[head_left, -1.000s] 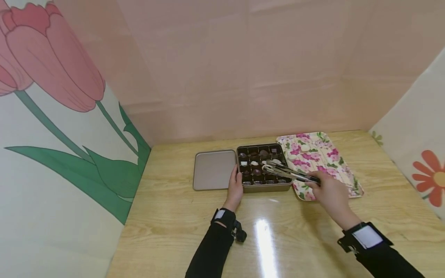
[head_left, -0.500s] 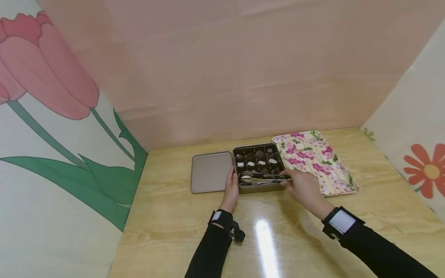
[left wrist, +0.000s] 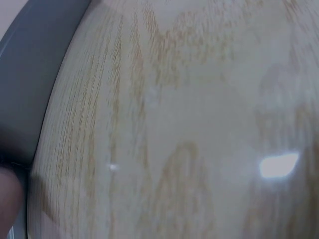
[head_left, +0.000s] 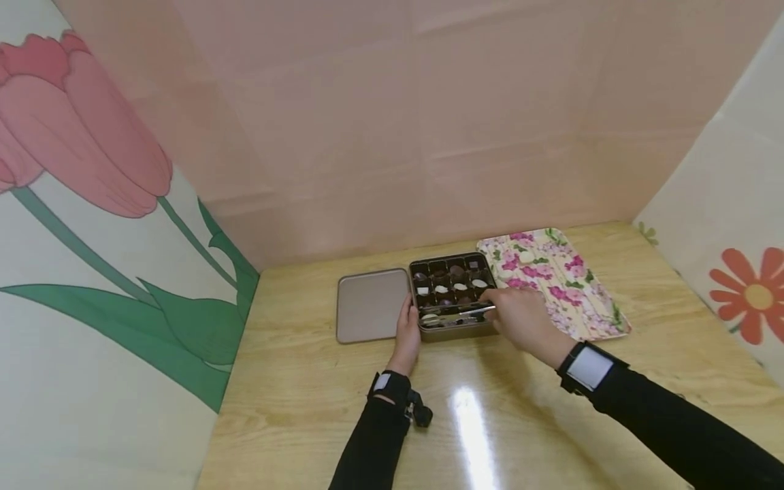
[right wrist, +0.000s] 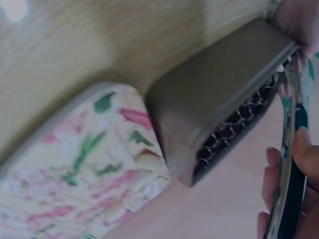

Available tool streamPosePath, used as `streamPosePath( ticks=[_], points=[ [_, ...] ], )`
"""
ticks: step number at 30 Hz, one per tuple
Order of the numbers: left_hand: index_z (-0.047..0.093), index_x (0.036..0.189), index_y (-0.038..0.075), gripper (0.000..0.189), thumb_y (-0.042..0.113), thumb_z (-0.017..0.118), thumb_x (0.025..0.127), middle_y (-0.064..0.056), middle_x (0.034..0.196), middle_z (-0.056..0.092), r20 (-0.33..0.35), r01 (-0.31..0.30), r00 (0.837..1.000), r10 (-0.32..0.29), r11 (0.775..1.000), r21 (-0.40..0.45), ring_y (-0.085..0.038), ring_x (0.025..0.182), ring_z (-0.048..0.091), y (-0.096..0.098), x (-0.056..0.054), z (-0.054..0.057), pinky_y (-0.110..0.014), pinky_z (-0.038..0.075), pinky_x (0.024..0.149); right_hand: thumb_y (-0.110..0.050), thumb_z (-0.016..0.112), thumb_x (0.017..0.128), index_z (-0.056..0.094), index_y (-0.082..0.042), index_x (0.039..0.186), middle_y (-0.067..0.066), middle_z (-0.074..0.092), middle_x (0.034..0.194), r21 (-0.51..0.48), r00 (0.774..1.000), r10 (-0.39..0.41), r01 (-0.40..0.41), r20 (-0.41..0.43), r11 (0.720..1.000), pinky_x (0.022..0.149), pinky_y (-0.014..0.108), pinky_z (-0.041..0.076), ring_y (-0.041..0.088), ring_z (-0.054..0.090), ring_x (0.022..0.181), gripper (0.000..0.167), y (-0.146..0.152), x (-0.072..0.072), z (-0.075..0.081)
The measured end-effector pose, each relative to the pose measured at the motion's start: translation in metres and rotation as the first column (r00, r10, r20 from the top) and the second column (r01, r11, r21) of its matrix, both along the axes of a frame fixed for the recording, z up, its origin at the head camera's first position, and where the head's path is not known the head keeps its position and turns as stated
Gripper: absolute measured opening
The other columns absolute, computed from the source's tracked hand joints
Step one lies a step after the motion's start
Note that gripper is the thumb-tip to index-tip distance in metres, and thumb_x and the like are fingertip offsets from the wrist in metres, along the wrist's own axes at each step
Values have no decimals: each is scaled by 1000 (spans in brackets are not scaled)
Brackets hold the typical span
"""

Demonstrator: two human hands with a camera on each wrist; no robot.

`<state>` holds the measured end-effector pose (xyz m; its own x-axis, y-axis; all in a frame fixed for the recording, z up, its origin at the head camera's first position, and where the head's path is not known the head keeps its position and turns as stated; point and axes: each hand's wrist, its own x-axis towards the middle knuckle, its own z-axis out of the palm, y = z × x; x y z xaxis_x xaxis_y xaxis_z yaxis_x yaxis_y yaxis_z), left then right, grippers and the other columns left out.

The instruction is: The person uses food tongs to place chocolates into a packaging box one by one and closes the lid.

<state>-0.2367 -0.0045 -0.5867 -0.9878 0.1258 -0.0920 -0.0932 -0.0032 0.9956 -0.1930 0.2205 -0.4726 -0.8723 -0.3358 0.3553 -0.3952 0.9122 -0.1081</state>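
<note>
On our pale wooden table (head_left: 294,422), an open tin (head_left: 456,333) of chocolates (head_left: 480,284) stands between a grey lid (head_left: 370,306) and a flowered tray (head_left: 582,299). Our left hand (head_left: 406,337) rests straight fingers against the tin's left side. With our right hand (head_left: 527,323) we grip metal tongs (right wrist: 294,194), their tips over the tin's near row; we cannot tell whether they pinch anything.

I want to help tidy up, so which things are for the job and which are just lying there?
For the job, it seems:
Silver metal tongs with black handles
Brown-grey rectangular metal tin
Small dark and white pieces inside it

Just lying there, probably:
Flat grey tray with rounded corners
Cream rectangular board with pink flowers
</note>
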Motion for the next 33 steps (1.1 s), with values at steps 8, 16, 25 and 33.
streamPosePath(
  ticks=[8,16,25,33],
  points=[
    [19,160,16,54,35,30,111,-13,163,18,21,15,1000,-15,1000,-16,-35,147,20,-3,5,-1,-54,20,118,-11,88,67,76,-8,92,2,69,71,78,1000,14,-12,-27,997,44,32,45,16,56,51,28,-10,-1,17],
    [18,160,22,54,37,29,110,-8,164,18,36,22,999,-21,999,-30,-31,148,21,-3,3,2,-52,20,118,-9,86,67,75,-10,86,2,65,63,138,998,28,-21,-49,990,41,31,39,14,50,46,22,-14,-10,27],
    [18,160,23,52,36,29,111,-8,164,17,40,22,999,-21,999,-34,-31,148,19,-3,3,1,-53,19,118,-15,88,69,74,-10,88,0,64,63,148,998,21,-29,54,989,39,31,39,12,49,47,23,-11,-17,28],
    [19,160,19,53,33,30,111,-9,163,19,2,24,1000,-24,999,-45,-31,148,19,-3,1,1,-51,21,118,-19,85,75,74,-11,104,3,70,75,70,977,-48,34,205,997,41,34,42,14,51,50,32,-2,-12,29]
  ],
)
